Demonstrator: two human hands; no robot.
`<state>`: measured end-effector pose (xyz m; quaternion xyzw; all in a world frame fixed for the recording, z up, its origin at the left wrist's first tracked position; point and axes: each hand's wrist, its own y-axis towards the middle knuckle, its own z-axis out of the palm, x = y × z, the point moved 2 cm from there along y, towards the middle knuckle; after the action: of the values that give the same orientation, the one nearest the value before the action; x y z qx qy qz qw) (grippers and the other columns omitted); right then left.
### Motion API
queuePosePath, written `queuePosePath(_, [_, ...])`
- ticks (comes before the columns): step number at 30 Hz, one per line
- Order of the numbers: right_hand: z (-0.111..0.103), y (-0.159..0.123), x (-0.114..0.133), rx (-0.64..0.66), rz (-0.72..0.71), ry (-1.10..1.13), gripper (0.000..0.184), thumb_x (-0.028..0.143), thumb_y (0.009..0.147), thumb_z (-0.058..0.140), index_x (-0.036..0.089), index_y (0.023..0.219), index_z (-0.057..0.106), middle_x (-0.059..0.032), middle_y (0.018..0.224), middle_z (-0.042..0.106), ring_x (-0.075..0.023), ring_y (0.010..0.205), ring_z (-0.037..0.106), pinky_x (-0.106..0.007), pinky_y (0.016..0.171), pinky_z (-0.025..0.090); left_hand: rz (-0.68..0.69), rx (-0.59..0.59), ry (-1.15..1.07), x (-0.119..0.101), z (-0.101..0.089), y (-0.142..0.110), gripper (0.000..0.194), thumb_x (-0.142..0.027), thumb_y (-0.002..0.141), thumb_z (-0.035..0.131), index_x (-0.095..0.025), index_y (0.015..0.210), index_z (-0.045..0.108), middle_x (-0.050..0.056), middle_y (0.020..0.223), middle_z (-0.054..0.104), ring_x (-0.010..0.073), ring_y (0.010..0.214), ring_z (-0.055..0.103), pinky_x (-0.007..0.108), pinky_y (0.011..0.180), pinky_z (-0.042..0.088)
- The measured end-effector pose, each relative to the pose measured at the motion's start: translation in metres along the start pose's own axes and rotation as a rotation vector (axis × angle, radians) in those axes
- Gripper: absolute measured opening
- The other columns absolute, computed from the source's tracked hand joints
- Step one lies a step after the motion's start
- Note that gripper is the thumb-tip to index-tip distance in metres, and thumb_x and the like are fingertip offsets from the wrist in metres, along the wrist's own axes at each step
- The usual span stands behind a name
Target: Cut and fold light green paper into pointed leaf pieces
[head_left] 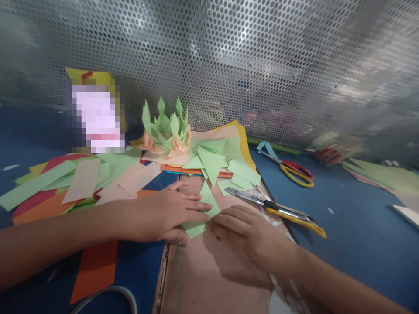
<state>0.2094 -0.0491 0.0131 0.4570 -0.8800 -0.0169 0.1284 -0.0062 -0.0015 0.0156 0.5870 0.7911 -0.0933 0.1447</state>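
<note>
A piece of light green paper (208,197), tapering toward its far end, lies on the brown board (196,281). My left hand (160,211) rests on its left part, palm down, with the fingers stretched out and slightly apart. At the right edge of the same paper, my right hand (250,229) has its fingers bent and pressed together; the fingertips are partly hidden. Just beyond lie folded green paper triangles (212,162) and green strips (244,171). A utility knife (288,211) with a yellow edge lies beyond my right hand, blade exposed.
Folded green and peach paper forms a ring (165,131) at the back. Coloured paper strips (78,179) spread left, above an orange strip (96,270). Red-and-yellow scissors (296,172) lie right. A tape roll (129,296) sits at the front. A perforated metal panel (209,56) stands behind.
</note>
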Motion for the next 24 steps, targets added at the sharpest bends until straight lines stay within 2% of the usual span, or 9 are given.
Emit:
queuePosePath(4, [-0.007,0.000,0.005,0.059,-0.094,0.032,0.023,0.016,0.089,0.048,0.019,0.106,0.063,-0.0073,0.104,0.067,-0.0190,0.095,0.058,-0.033,0.085,0.047,0.003,-0.017,-0.042,-0.001,-0.003,-0.001,0.052,-0.042,0.087,0.056,-0.030,0.136,0.042,0.004,0.142,0.044,0.0266,0.130,0.040,0.041,0.108,0.019])
queuePosePath(7, [-0.018,-0.009,-0.004,0.081,-0.138,0.061,0.024,0.016,0.087,0.048,0.021,0.106,0.063,-0.0069,0.098,0.068,-0.0172,0.091,0.060,-0.032,0.082,0.047,-0.015,-0.012,-0.065,-0.002,-0.004,-0.001,0.050,-0.041,0.088,0.056,-0.033,0.135,0.042,0.003,0.142,0.044,0.0269,0.131,0.039,0.042,0.108,0.019])
queuePosePath(9, [-0.026,-0.019,-0.021,-0.002,-0.063,0.022,0.023,0.016,0.088,0.047,0.022,0.103,0.063,-0.0065,0.097,0.068,-0.0173,0.093,0.061,-0.034,0.084,0.048,-0.021,-0.005,-0.053,-0.002,-0.005,-0.002,0.049,-0.042,0.088,0.056,-0.032,0.134,0.044,0.004,0.142,0.044,0.0271,0.132,0.038,0.042,0.108,0.017])
queuePosePath(12, [-0.029,-0.040,-0.053,-0.122,0.229,-0.152,0.028,0.024,0.090,0.047,0.024,0.114,0.061,-0.0093,0.112,0.063,-0.0216,0.100,0.060,-0.039,0.085,0.050,-0.029,0.010,0.007,-0.003,-0.006,-0.001,0.050,-0.045,0.088,0.055,-0.028,0.134,0.044,0.007,0.144,0.041,0.0272,0.133,0.036,0.041,0.109,0.015])
queuePosePath(14, [-0.025,-0.055,-0.070,-0.103,0.342,-0.196,0.033,0.028,0.090,0.047,0.025,0.122,0.057,-0.0107,0.120,0.060,-0.0250,0.106,0.058,-0.042,0.086,0.050,-0.051,0.028,0.047,-0.003,-0.007,0.000,0.057,-0.045,0.087,0.056,-0.024,0.137,0.039,0.011,0.146,0.038,0.0287,0.134,0.033,0.043,0.109,0.015])
queuePosePath(17, [-0.020,-0.071,-0.082,-0.100,0.364,-0.194,0.036,0.027,0.092,0.045,0.026,0.126,0.055,-0.0105,0.120,0.059,-0.0260,0.107,0.058,-0.043,0.087,0.050,-0.063,0.031,0.063,-0.004,-0.007,0.002,0.063,-0.044,0.087,0.057,-0.018,0.139,0.033,0.016,0.143,0.040,0.0317,0.132,0.032,0.046,0.107,0.018])
queuePosePath(21, [-0.023,-0.073,-0.075,-0.165,0.355,-0.163,0.035,0.024,0.092,0.045,0.029,0.124,0.058,-0.0098,0.113,0.062,-0.0247,0.098,0.061,-0.039,0.080,0.052,-0.070,-0.038,0.013,-0.005,-0.006,0.002,0.046,-0.040,0.083,0.061,-0.018,0.120,0.046,0.011,0.121,0.053,0.0304,0.117,0.042,0.047,0.104,0.024])
queuePosePath(24, [-0.026,-0.062,-0.063,-0.223,0.337,-0.167,0.033,0.023,0.091,0.045,0.028,0.120,0.061,-0.0097,0.109,0.063,-0.0234,0.095,0.061,-0.038,0.078,0.052,-0.081,-0.039,-0.009,-0.005,-0.005,0.002,0.038,-0.038,0.081,0.063,-0.021,0.112,0.048,0.008,0.116,0.050,0.0305,0.112,0.042,0.049,0.101,0.027])
